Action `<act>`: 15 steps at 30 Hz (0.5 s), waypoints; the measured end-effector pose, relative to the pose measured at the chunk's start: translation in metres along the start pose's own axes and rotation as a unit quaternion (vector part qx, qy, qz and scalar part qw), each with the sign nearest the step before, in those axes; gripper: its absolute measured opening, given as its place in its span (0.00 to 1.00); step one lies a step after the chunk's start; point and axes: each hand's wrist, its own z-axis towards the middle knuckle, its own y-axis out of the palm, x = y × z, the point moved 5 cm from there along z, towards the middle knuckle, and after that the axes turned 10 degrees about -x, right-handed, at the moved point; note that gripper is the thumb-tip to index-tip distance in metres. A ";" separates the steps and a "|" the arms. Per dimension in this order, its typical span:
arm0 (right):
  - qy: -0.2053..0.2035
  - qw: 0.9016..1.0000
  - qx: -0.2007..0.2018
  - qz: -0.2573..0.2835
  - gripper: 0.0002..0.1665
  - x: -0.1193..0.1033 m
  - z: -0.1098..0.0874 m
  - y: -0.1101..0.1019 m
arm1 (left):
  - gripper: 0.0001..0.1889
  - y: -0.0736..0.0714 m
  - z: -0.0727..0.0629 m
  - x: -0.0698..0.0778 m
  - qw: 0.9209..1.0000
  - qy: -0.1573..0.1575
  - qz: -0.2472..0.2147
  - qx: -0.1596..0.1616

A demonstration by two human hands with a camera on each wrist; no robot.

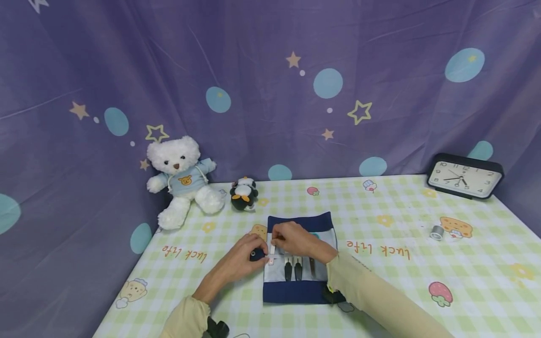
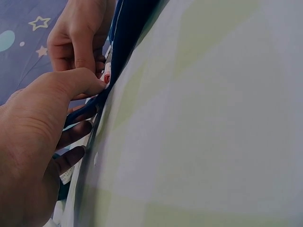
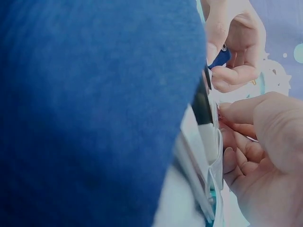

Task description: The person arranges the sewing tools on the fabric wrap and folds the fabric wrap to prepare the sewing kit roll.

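The left hand is gripping a small dark blue object beside the pouch. The right hand is pinching a white strip at the pouch's left edge.

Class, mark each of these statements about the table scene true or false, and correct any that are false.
1. The white teddy bear wears a light blue top. True.
2. The clock stands at the table's far left corner. False: it stands at the far right corner.
3. Both hands work at the left edge of the navy and grey pouch. True: the left hand and the right hand meet there.
4. The right hand pinches a slim white item over the pouch. True.
5. The small silver roll lies inside the pouch. False: it lies apart, on the tablecloth to the right.
6. The penguin toy sits on the bear's head. False: it sits on the table beside the bear.
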 end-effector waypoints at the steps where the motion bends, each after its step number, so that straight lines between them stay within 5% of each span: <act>1: 0.001 1.000 -0.001 -0.001 0.04 0.000 0.000 0.000 | 0.07 0.000 0.000 0.000 1.000 0.000 0.001 0.000; 15: -0.014 1.000 -0.012 -0.002 0.04 -0.002 0.000 0.000 | 0.07 0.000 -0.001 -0.002 1.000 -0.002 0.001 0.003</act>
